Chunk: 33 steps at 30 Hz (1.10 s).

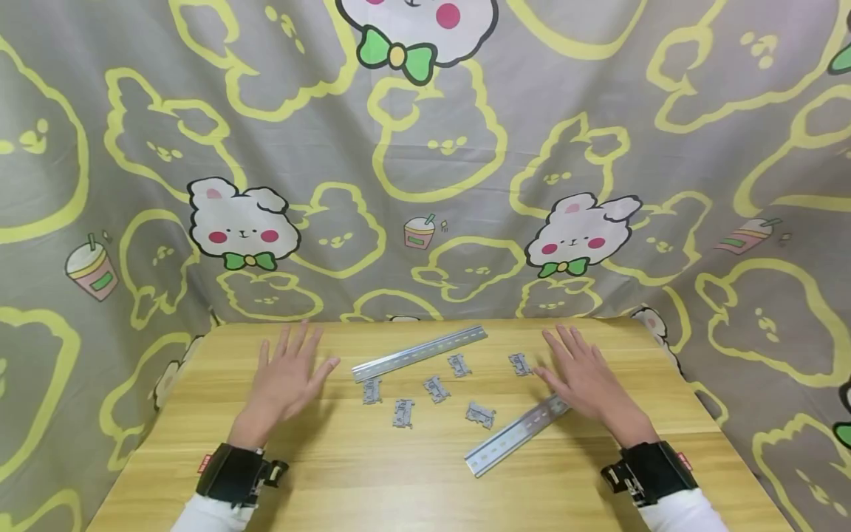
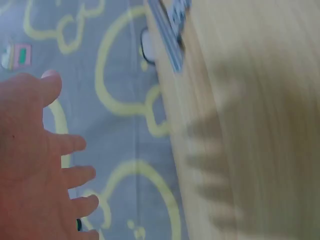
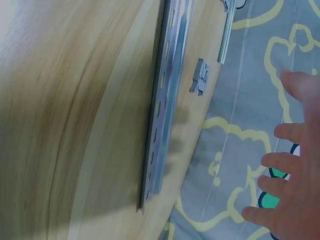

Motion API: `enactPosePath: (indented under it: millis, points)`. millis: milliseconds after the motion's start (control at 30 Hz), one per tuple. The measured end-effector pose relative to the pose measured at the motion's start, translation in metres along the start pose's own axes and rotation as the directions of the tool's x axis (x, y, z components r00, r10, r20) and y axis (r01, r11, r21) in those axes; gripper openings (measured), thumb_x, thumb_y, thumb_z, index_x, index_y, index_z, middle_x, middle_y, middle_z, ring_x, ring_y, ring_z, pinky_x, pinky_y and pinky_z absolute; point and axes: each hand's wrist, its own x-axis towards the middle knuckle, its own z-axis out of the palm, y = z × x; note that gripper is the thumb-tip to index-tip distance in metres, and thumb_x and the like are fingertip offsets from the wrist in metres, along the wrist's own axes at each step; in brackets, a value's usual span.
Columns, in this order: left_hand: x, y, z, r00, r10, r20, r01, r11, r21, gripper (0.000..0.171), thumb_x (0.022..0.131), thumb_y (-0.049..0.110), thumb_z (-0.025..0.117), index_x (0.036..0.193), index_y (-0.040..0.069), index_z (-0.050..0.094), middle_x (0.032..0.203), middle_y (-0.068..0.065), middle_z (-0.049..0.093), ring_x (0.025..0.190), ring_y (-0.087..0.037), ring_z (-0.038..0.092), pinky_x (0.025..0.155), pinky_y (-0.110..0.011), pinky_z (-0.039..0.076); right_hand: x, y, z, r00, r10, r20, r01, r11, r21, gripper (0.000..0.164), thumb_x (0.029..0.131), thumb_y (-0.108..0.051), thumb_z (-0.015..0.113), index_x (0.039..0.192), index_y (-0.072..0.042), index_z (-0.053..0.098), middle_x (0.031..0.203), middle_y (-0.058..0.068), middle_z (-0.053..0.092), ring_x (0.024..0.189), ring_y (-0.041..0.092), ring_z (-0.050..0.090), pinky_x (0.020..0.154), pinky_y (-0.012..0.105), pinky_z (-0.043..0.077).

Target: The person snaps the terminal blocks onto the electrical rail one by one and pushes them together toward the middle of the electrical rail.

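Note:
Two slotted metal DIN rails lie on the wooden table, the far rail [image 1: 419, 353] at the back and the near rail [image 1: 508, 440] at the front right. Between them are scattered several small grey plastic clips, among them one clip [image 1: 402, 413] at the left and another clip [image 1: 520, 364] near the right hand. My left hand [image 1: 286, 380] hovers palm down with fingers spread, left of the far rail, holding nothing. Spread likewise, my right hand [image 1: 585, 373] is over the near rail's far end and hides part of it in the head view. Its fingers [image 3: 282, 161] hold nothing.
A patterned cloth curtain [image 1: 452, 162] hangs behind and around the table [image 1: 372, 488]. Each wrist wears a black strap with a camera, the left strap [image 1: 233, 473] and the right strap [image 1: 658, 473].

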Motion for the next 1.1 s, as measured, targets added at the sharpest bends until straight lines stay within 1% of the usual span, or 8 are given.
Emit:
enactPosePath:
  millis: [167, 367, 500, 567, 767, 900, 1000, 1100]
  points:
    - [-0.009, 0.034, 0.009, 0.998, 0.011, -0.054, -0.011, 1.000, 0.005, 0.086, 0.097, 0.066, 0.023, 0.156, 0.004, 0.017, 0.160, -0.021, 0.012, 0.143, -0.046, 0.010, 0.113, -0.064, 0.005, -0.005, 0.007, -0.004, 0.999, -0.046, 0.000, 0.046, 0.999, 0.003, 0.066, 0.099, -0.040, 0.052, 0.150, -0.001, 0.037, 0.155, 0.030, 0.025, 0.139, 0.050, 0.021, 0.105, 0.073, 0.021]
    - [-0.021, 0.089, 0.023, 0.996, 0.037, -0.082, -0.039, 0.999, -0.023, 0.085, 0.095, 0.069, 0.020, 0.157, 0.010, 0.017, 0.160, -0.014, 0.010, 0.145, -0.038, 0.012, 0.115, -0.057, 0.009, -0.013, 0.017, -0.006, 0.995, -0.099, 0.009, 0.099, 0.995, 0.007, 0.051, 0.099, -0.018, 0.053, 0.146, 0.000, 0.043, 0.151, 0.032, 0.031, 0.136, 0.052, 0.025, 0.106, 0.068, 0.026]
    - [-0.024, 0.122, 0.033, 0.991, 0.083, -0.104, -0.088, 0.995, -0.044, 0.082, 0.096, 0.067, 0.024, 0.157, 0.012, 0.021, 0.160, -0.013, 0.017, 0.144, -0.035, 0.019, 0.115, -0.056, 0.014, -0.020, 0.023, -0.005, 0.994, -0.111, 0.015, 0.111, 0.994, 0.011, 0.053, 0.093, -0.008, 0.056, 0.145, -0.001, 0.045, 0.150, 0.032, 0.032, 0.135, 0.052, 0.027, 0.106, 0.066, 0.028]
    - [-0.027, 0.137, 0.039, 0.988, 0.114, -0.109, -0.121, 0.991, -0.062, 0.081, 0.095, 0.067, 0.029, 0.156, 0.013, 0.024, 0.158, -0.014, 0.026, 0.141, -0.034, 0.028, 0.114, -0.055, 0.021, -0.026, 0.027, -0.003, 0.994, -0.109, 0.020, 0.109, 0.994, 0.012, 0.057, 0.087, -0.002, 0.058, 0.143, -0.001, 0.046, 0.148, 0.032, 0.033, 0.133, 0.052, 0.029, 0.104, 0.067, 0.030]
    - [-0.037, 0.177, 0.053, 0.982, 0.172, -0.080, -0.183, 0.970, -0.162, 0.078, 0.091, 0.061, 0.048, 0.152, 0.015, 0.037, 0.137, -0.015, 0.053, 0.121, -0.031, 0.052, 0.103, -0.050, 0.043, -0.039, 0.041, 0.013, 0.994, -0.100, 0.050, 0.097, 0.994, 0.043, 0.068, 0.068, 0.012, 0.058, 0.135, 0.000, 0.055, 0.136, 0.032, 0.046, 0.122, 0.050, 0.043, 0.094, 0.066, 0.042]
    - [-0.043, 0.196, 0.056, 0.982, 0.191, 0.003, -0.185, 0.953, -0.239, 0.073, 0.087, 0.054, 0.061, 0.145, 0.011, 0.047, 0.132, -0.015, 0.056, 0.117, -0.029, 0.054, 0.095, -0.047, 0.050, -0.037, 0.047, 0.023, 0.990, -0.120, 0.078, 0.115, 0.991, 0.067, 0.067, 0.063, 0.015, 0.060, 0.129, -0.003, 0.061, 0.128, 0.027, 0.051, 0.114, 0.045, 0.049, 0.084, 0.057, 0.051]
    - [-0.046, 0.209, 0.057, 0.972, 0.220, 0.085, -0.189, 0.944, -0.271, 0.067, 0.082, 0.045, 0.070, 0.137, 0.009, 0.055, 0.125, -0.013, 0.059, 0.109, -0.025, 0.057, 0.087, -0.041, 0.055, -0.035, 0.054, 0.028, 0.986, -0.158, 0.046, 0.155, 0.986, 0.063, 0.067, 0.058, 0.017, 0.061, 0.120, -0.006, 0.064, 0.121, 0.021, 0.054, 0.108, 0.040, 0.052, 0.077, 0.050, 0.053]
    - [-0.047, 0.221, 0.060, 0.965, 0.233, 0.120, -0.195, 0.943, -0.269, 0.060, 0.078, 0.039, 0.076, 0.126, 0.008, 0.062, 0.112, -0.006, 0.061, 0.096, -0.018, 0.057, 0.077, -0.033, 0.056, -0.033, 0.058, 0.030, 0.981, -0.196, 0.005, 0.195, 0.979, 0.052, 0.064, 0.054, 0.018, 0.062, 0.112, -0.008, 0.066, 0.115, 0.016, 0.055, 0.102, 0.036, 0.054, 0.076, 0.049, 0.054]
